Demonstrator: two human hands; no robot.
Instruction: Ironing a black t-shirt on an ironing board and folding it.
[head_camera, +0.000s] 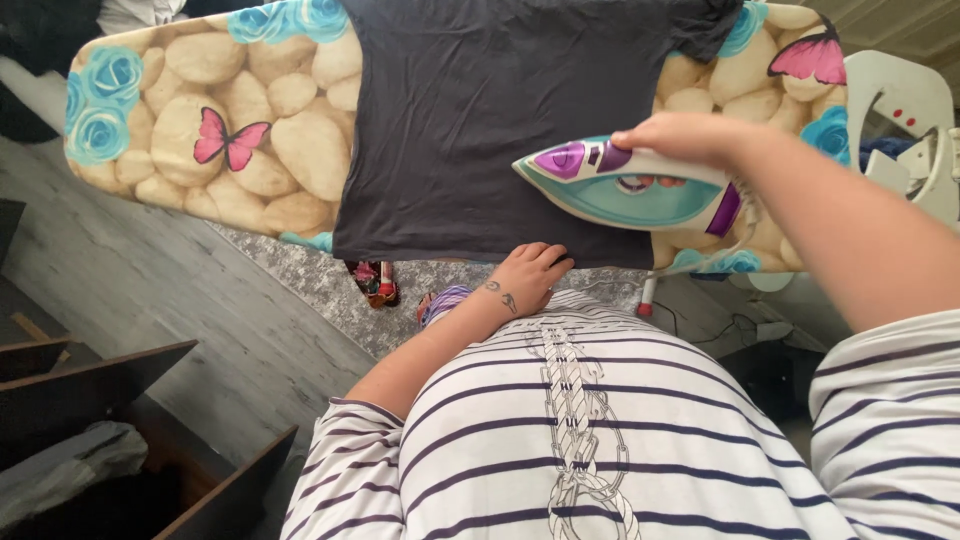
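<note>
A grey rug (300, 275) lies under the ironing board (180, 120), dark wooden shelves (100, 390) stand well left of it on the grey floor (130, 290), and a white stand (905, 120) sits at its right end.

A dark grey T-shirt (480, 120) is spread flat across an ironing board (200, 120) whose cover is printed with pale stones, blue roses and pink butterflies. A steam iron (625, 185) in white, teal and purple is gripped by its handle in the right hand (680, 135) and is set on the shirt's right part, tip pointing left. The shirt's near hem is pinched by the left hand (530, 275) at the board's edge. A grey wooden floor (150, 300) is seen below the board.
</note>
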